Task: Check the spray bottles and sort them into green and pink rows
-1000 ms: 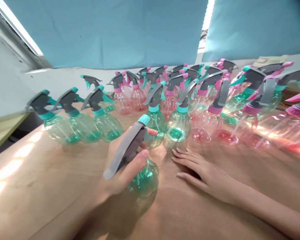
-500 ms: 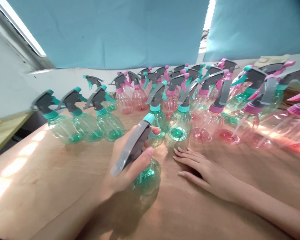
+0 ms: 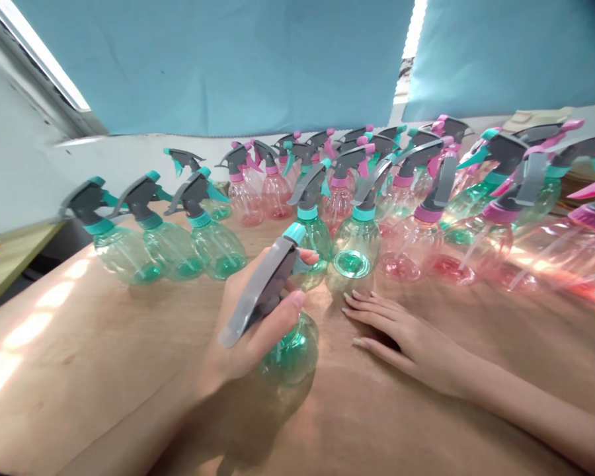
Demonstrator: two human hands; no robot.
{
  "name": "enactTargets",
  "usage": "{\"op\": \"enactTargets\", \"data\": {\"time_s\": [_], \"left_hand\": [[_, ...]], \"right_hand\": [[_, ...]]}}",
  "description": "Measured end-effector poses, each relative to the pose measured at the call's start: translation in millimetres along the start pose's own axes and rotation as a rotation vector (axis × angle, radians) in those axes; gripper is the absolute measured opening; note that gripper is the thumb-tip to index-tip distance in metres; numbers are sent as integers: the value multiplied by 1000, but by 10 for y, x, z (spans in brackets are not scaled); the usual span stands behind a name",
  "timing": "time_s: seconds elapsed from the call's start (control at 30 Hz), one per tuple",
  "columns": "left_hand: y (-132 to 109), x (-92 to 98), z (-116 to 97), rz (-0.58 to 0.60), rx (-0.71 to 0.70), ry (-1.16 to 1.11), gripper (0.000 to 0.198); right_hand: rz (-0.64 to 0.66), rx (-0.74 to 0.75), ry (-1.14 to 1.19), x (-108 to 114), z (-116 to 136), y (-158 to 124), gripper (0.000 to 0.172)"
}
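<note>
Head view: L hand (image 3: 242, 360) has its fingers closed round the neck of 1 green spray bottle (image 3: 297, 354), near ctr of the tabletop (image 3: 79, 350); can't tell if its base touches. R hand (image 3: 401, 334), to the right, lies palm down, fingers spread, gripping 0 things. For a good hold: firm but light on neck, btl approx. upright, clear of 2 green bottles (image 3: 356, 238) on far side. No brands, labels or legible writing.

We are showing bare forearms (image 3: 500, 390) at four and eight o'clock, long nails (image 3: 357, 342) tipping our right fingers (image 3: 371, 319).
</note>
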State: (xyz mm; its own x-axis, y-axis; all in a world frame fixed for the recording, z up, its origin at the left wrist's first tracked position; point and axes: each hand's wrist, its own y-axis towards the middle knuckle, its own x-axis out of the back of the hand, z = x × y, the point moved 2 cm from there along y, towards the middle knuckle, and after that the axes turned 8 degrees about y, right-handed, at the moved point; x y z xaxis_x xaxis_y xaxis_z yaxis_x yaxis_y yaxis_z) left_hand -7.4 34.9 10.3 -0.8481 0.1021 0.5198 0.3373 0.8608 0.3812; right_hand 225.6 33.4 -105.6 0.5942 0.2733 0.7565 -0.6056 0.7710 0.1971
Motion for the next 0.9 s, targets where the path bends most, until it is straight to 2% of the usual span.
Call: {"op": "enactTargets", "data": {"time_s": [0.37, 0.67, 0.9], "left_hand": [[20, 16, -7, -6, 71, 77, 31], [24, 19, -27, -5, 34, 137, 33], [26, 31, -2, -20, 22, 142, 20]], "right_hand": [[-18, 7, 47, 3, -1, 3, 45], [5, -7, 28, -6, -18, -3, 46], [-19, 11, 45, -11, -15, -4, 45]]}}
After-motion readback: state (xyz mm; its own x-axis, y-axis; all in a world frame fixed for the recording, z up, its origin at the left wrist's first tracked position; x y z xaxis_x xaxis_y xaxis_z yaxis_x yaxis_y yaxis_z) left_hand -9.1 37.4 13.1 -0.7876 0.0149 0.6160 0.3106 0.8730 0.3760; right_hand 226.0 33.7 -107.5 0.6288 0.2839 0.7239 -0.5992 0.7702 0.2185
